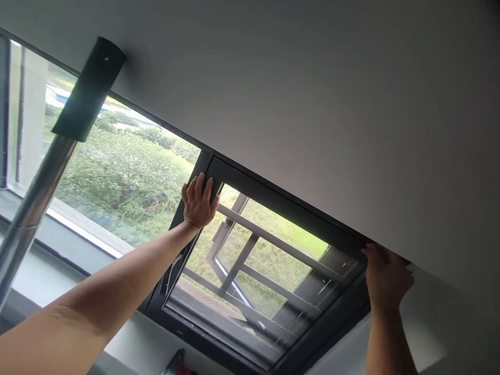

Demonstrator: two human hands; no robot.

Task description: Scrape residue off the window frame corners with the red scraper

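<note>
A dark-framed window with a mesh screen sits tilted in view beneath the ceiling. My left hand lies against the left upright of the frame, near its upper corner, with its fingers spread. At the upper right corner, my right hand reaches up with bent fingers around the frame's edge. Shadow hides part of those fingertips. Behind the mesh, bars and an outward-swung sash are visible. A window handle shows just below my left wrist.
On the left, a metal pole with a dark sleeve rises to the ceiling. Beside the screened window is a fixed glass pane, with trees outside. A red and black object, partly cut off, lies at the bottom edge.
</note>
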